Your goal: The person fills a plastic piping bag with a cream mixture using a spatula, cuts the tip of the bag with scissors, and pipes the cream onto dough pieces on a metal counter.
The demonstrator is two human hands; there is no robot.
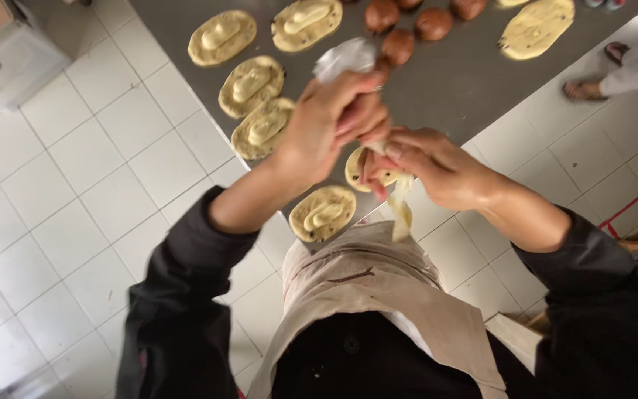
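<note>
- Piping bag (348, 59): clear plastic w/ pale cream filling, held above steel table; twisted top end sticks up, narrow cream-filled tip end (400, 207) hangs down, tilted toward the body.
- Dough round under bag (363, 170): flat oval, pale yellow w/ dark specks, mostly hidden; lies near table edge, beside a cream-topped one.
</note>
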